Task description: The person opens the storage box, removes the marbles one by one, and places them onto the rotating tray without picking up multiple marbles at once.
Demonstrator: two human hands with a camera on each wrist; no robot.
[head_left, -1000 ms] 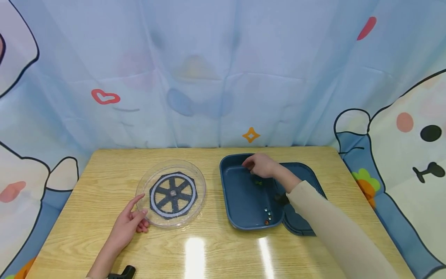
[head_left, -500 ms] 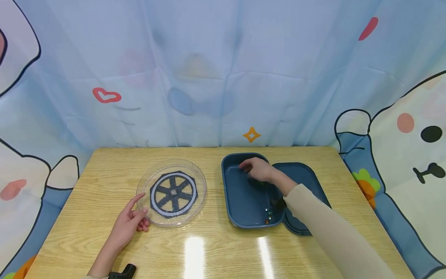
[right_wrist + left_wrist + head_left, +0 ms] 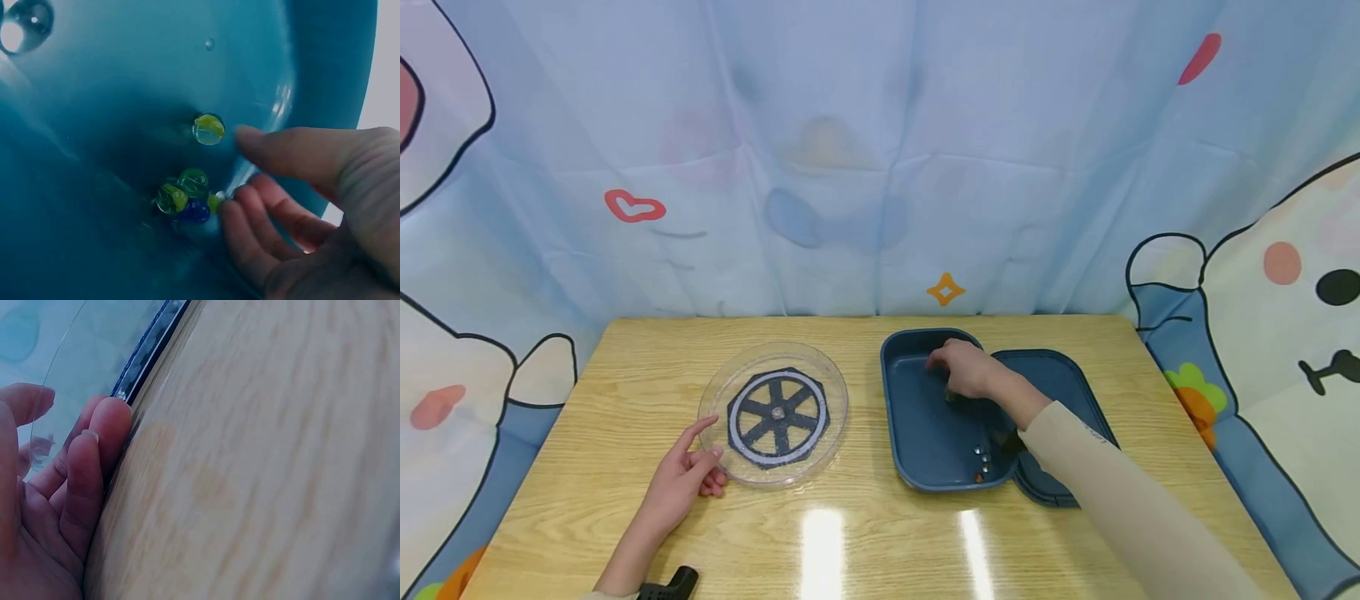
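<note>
My left hand (image 3: 679, 482) holds the near-left rim of a clear round dish (image 3: 839, 417), its thumb lapping over the edge. Its other fingers bend against the outer side in the left wrist view. A dark spoked wheel shape (image 3: 778, 412) shows within the dish's outline. My right hand (image 3: 966, 368) reaches into the far end of a dark blue box (image 3: 917, 429). In the right wrist view, its thumb and fingers stand apart beside glass marbles: a yellow-and-clear marble (image 3: 209, 129) near the thumb, and a cluster with a green marble (image 3: 193, 181) and a blue marble (image 3: 195, 210) by the fingertips.
Several more marbles (image 3: 982, 462) lie at the box's near right corner. A dark blue lid (image 3: 1067, 375) is on the table right of the box, under the right forearm. Behind the wooden table (image 3: 647, 358) hangs a printed curtain (image 3: 850, 167).
My right hand has shifted slightly left, then back a little right, inside the box, its fingers dipping lower toward the marbles. The left hand stays at the dish's rim.
</note>
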